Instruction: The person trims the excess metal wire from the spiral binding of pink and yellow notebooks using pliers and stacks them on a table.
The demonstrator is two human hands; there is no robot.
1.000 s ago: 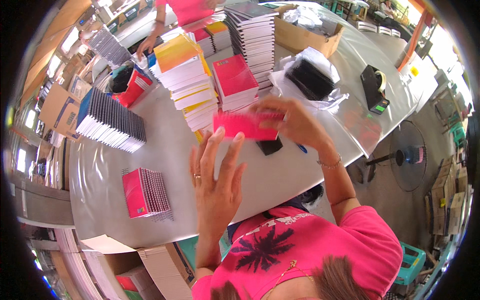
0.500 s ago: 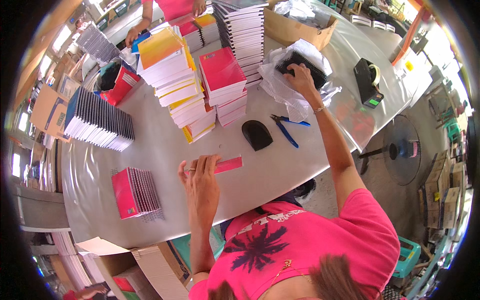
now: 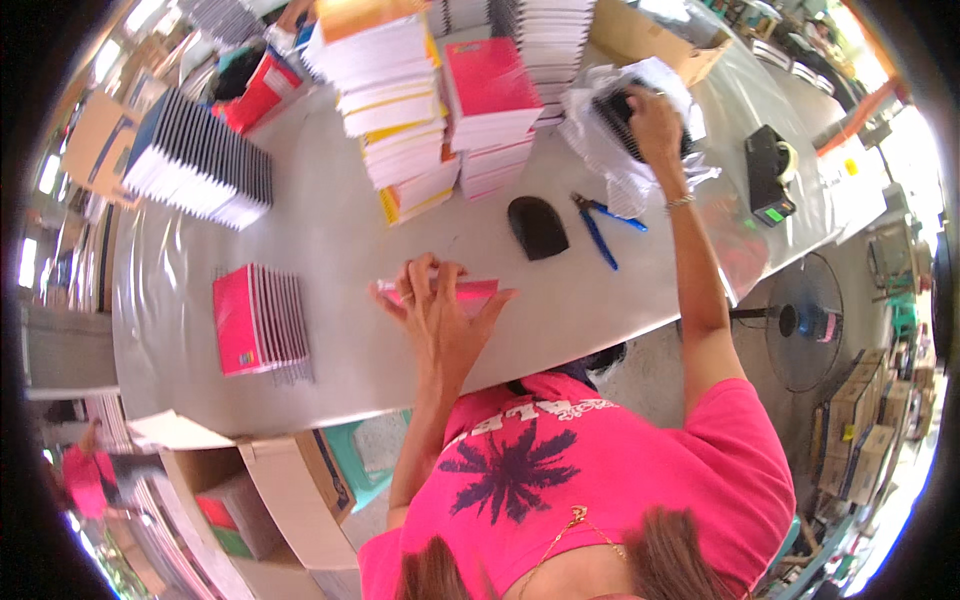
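My left hand (image 3: pixel 440 308) is open, palm down, its fingers spread over a narrow pink strip-like piece (image 3: pixel 476 290) with a white edge. The thumb points past the right end of the strip. Out to the right, my right hand (image 3: pixel 656 128) has its fingers bent into a pile of black spiral binding coils (image 3: pixel 622 112) that lies in white bubble wrap (image 3: pixel 628 180). Its fingertips are partly hidden among the coils. Between the two hands lie blue-handled cutters (image 3: pixel 603 235), jaws pointing away, and a black rounded flat piece (image 3: pixel 537 228).
Tall stacks of white-paged books (image 3: pixel 395 110) and pink-covered books (image 3: pixel 492 80) stand beyond my left hand. Spiral notebooks sit at left, a dark stack (image 3: pixel 200 160) and a pink one (image 3: pixel 240 320). A black tape dispenser (image 3: pixel 768 175) is far right, and an open carton (image 3: pixel 650 40) behind.
The view has shifted, so the table's contents sit higher. My left hand has moved right along the pink strip and spread its fingers. My right hand stays at the coils, its fingers more bent.
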